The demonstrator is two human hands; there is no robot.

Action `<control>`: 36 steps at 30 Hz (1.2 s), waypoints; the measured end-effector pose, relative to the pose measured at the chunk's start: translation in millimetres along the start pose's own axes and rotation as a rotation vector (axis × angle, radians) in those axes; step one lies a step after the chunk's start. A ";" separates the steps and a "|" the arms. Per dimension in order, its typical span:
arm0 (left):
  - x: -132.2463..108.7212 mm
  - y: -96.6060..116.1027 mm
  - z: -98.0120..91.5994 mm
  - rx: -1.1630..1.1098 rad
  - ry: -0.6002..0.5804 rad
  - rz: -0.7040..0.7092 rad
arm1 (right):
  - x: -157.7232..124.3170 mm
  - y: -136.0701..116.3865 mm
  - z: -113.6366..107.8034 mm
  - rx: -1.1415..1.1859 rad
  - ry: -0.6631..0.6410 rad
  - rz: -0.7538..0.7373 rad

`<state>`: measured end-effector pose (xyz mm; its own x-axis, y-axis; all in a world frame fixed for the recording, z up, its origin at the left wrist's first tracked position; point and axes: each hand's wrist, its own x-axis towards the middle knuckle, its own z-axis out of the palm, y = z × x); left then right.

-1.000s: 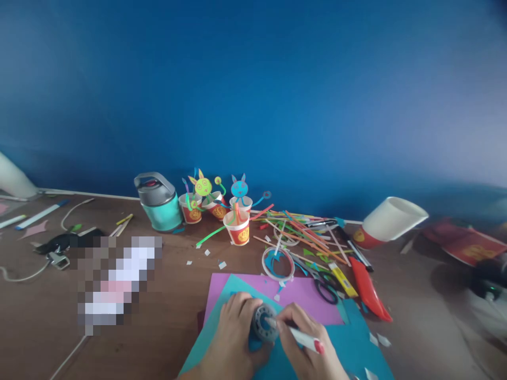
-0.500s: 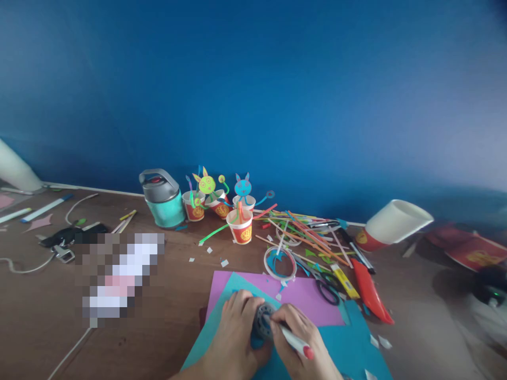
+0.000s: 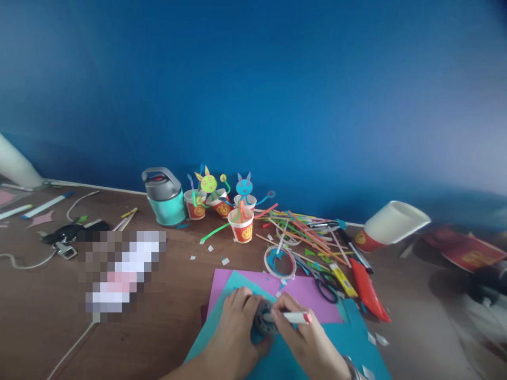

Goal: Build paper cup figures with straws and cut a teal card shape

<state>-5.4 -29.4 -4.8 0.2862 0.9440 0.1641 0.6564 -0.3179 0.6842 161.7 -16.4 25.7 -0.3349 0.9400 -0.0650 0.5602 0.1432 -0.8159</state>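
My left hand (image 3: 237,324) curls around a round dark-grey piece (image 3: 262,311) with a ring of small holes and presses it against the blue sheet of paper (image 3: 273,364). In my right hand (image 3: 311,338) is a white marker (image 3: 293,317) with a red end, its tip down at the middle of the round piece. Any mark under the tip is too small to see. A purple sheet (image 3: 304,295) lies partly beneath the blue paper. Just beyond my hands are a roll of tape (image 3: 293,270) and scissors (image 3: 327,291).
Paper cups with straw arms, one here (image 3: 241,232), stand near the wall beside a turquoise flask (image 3: 168,208). Straws (image 3: 312,232) pile up at centre right. A red packet (image 3: 366,290), a yellow box (image 3: 344,281) and stacked cups (image 3: 390,224) lie right; keys (image 3: 65,248) lie left.
The marker's red end has swung up and to the right, so it now lies nearly level. My left hand stays around the round piece. The view has shifted slightly.
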 end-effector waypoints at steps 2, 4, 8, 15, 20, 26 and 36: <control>1.0 2.0 -2.8 -0.001 -0.016 -0.016 | 6.0 -2.2 -3.7 0.028 -0.029 0.053; 1.7 3.2 -4.7 0.006 -0.026 -0.026 | 13.1 -5.3 -7.2 0.053 -0.059 0.100; 3.0 4.0 -5.1 0.023 -0.047 -0.049 | 27.4 -15.3 -14.2 0.044 -0.122 0.129; 6.0 5.6 -3.9 0.067 -0.055 -0.076 | 39.9 -41.3 -22.9 -0.291 -0.209 0.087; 5.2 3.5 -1.8 0.086 -0.019 -0.037 | 41.1 -57.6 -20.3 -0.508 -0.224 0.027; 2.0 -1.9 4.1 0.117 0.077 0.049 | 42.0 -58.5 -13.8 -0.682 -0.247 -0.111; 2.2 -1.1 -0.5 0.177 0.050 0.020 | 19.3 -49.8 -4.9 -0.854 -0.203 -0.257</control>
<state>-5.8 -26.9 -4.9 0.2687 0.9391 0.2143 0.7649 -0.3433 0.5450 131.0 -3.9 67.8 -0.6087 0.7864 -0.1057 0.7927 0.5971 -0.1224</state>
